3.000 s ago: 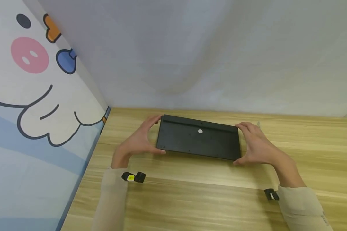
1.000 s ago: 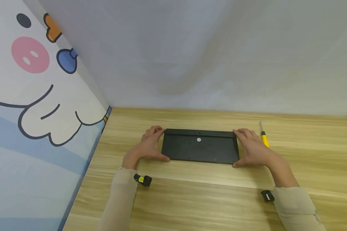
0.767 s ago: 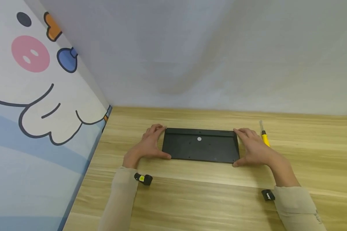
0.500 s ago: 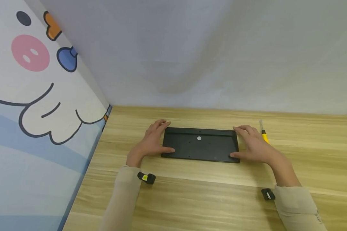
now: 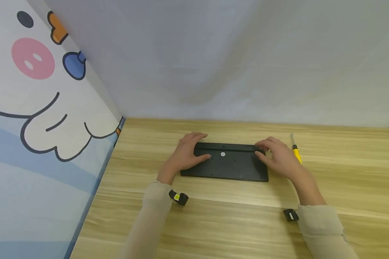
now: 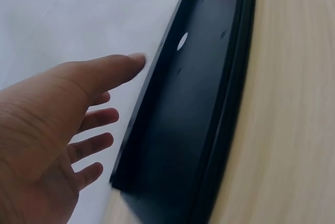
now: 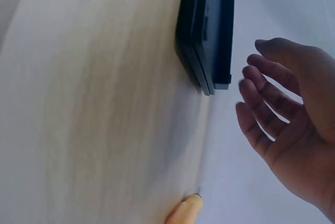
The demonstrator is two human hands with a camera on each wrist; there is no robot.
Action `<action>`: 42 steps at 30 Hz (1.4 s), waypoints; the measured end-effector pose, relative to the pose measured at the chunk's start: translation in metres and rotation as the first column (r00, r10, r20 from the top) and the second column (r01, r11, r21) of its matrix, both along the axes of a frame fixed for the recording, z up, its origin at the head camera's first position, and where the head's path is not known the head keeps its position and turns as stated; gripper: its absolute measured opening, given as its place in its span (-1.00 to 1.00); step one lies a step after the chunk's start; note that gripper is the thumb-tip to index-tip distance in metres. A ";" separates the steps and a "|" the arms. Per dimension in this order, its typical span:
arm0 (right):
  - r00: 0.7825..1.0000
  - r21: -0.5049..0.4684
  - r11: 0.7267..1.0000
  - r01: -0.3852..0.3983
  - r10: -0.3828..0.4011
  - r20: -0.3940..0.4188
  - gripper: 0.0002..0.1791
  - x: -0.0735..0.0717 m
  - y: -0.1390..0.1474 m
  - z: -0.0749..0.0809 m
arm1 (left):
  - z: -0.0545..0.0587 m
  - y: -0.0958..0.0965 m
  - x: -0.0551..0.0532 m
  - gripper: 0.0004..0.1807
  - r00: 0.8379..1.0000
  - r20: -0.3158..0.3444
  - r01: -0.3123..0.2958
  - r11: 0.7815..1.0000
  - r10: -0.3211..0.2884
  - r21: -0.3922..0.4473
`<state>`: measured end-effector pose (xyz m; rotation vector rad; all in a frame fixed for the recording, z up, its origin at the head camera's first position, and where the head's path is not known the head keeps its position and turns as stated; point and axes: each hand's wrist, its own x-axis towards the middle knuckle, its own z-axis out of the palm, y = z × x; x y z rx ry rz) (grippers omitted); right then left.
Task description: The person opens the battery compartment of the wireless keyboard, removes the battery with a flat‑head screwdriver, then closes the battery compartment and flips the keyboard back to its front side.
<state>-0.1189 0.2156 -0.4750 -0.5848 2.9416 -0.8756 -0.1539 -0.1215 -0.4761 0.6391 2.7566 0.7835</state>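
Note:
What looks like a black keyboard (image 5: 230, 167) lies underside up on the wooden table, with a white round sticker and small screw holes on its back. My left hand (image 5: 186, 154) is over its left end, thumb and fingers spread; the left wrist view shows that hand (image 6: 57, 124) apart from the keyboard (image 6: 183, 103). Over the right end is my right hand (image 5: 280, 158), fingers loosely bent. A gap separates this hand (image 7: 298, 109) from the keyboard (image 7: 214, 41) in the right wrist view. Neither hand holds anything.
A screwdriver (image 5: 296, 154) with a yellow handle lies on the table (image 5: 220, 223) beside the right hand, its tip toward the back wall (image 5: 230, 72). A cartoon-printed panel (image 5: 52, 144) borders the table on the left.
The keyboard came down flat onto the table and nearer. Both hands then let go of its ends; the left moved right and both shifted inward and upward over it. The screwdriver came into fuller view.

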 end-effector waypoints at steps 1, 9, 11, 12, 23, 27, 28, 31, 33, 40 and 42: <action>1.000 -0.005 1.000 0.006 -0.006 -0.011 -0.73 -0.001 -0.002 -0.001 | -0.001 0.004 0.000 -0.22 1.000 -0.002 -0.001 1.000 0.001 0.003; 0.998 -0.039 0.999 0.031 -0.033 -0.049 -0.82 -0.006 -0.012 -0.006 | -0.007 0.030 0.000 -0.31 0.999 -0.040 0.006 1.000 -0.007 -0.019; 0.998 -0.045 0.998 0.037 -0.038 -0.043 -0.82 -0.007 -0.014 -0.006 | -0.009 0.035 -0.001 -0.32 0.998 -0.056 0.014 1.000 -0.015 -0.020; 0.999 -0.047 0.998 0.038 -0.040 -0.037 -0.82 -0.008 -0.015 -0.007 | -0.010 0.037 -0.001 -0.33 0.998 -0.062 0.019 1.000 -0.020 -0.020; 0.998 -0.039 0.997 0.061 -0.060 0.025 -0.80 -0.014 -0.018 -0.012 | -0.014 0.056 -0.001 -0.40 0.995 -0.089 0.045 0.999 -0.044 0.001; 0.998 -0.026 0.998 0.062 -0.062 0.028 -0.79 -0.016 -0.019 -0.012 | -0.016 0.062 -0.001 -0.44 0.995 -0.097 0.029 0.999 -0.026 0.021; 0.998 -0.021 0.998 0.064 -0.063 0.030 -0.79 -0.016 -0.019 -0.012 | -0.017 0.063 0.000 -0.44 0.995 -0.096 0.026 0.999 -0.023 0.027; 0.997 -0.010 0.998 0.069 -0.068 0.035 -0.79 -0.017 -0.020 -0.013 | -0.020 0.065 -0.001 -0.45 0.996 -0.092 0.020 0.999 -0.018 0.029; 0.997 -0.005 0.998 0.068 -0.068 0.036 -0.79 -0.017 -0.020 -0.013 | -0.022 0.067 -0.001 -0.45 0.996 -0.085 0.017 0.999 -0.014 0.033; 0.997 0.017 0.997 0.074 -0.075 0.036 -0.79 -0.016 -0.020 -0.014 | -0.032 0.068 -0.003 -0.45 0.998 -0.065 -0.004 0.998 0.008 0.057; 0.997 0.017 0.997 0.075 -0.076 0.033 -0.79 -0.015 -0.020 -0.013 | -0.034 0.068 -0.003 -0.45 0.998 -0.061 -0.009 0.997 0.014 0.073</action>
